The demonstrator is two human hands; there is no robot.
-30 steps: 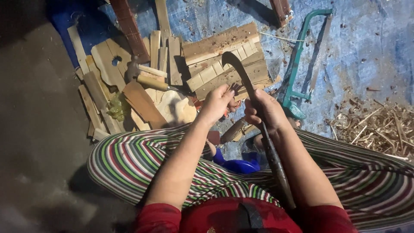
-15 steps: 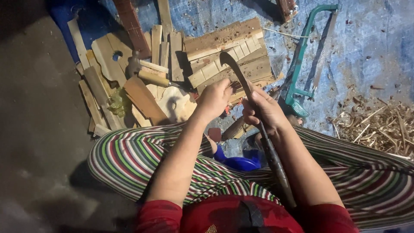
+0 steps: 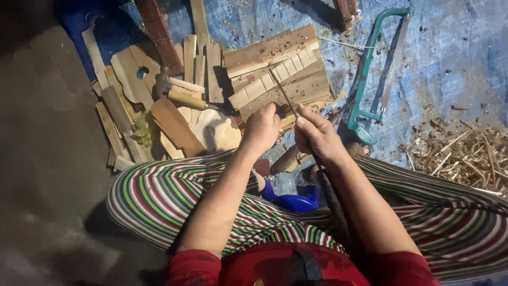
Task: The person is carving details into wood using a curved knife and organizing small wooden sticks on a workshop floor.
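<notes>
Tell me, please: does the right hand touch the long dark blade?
Touching. The head view shows the right hand closed around the long dark blade, whose thin edge rises from between its fingers; the left hand sits close beside it.

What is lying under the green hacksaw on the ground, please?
The green hacksaw lies on a blue tarp scattered with wood chips. Whatever is beneath the tarp is covered.

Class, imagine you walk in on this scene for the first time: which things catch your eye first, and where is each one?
At centre, the left hand and right hand meet around a long dark curved blade, above striped trousers. Behind them, a heap of pale cut wooden slats and boards lies on a blue tarpaulin. A green-framed hacksaw rests to the right, with curled wood shavings beyond.
</notes>
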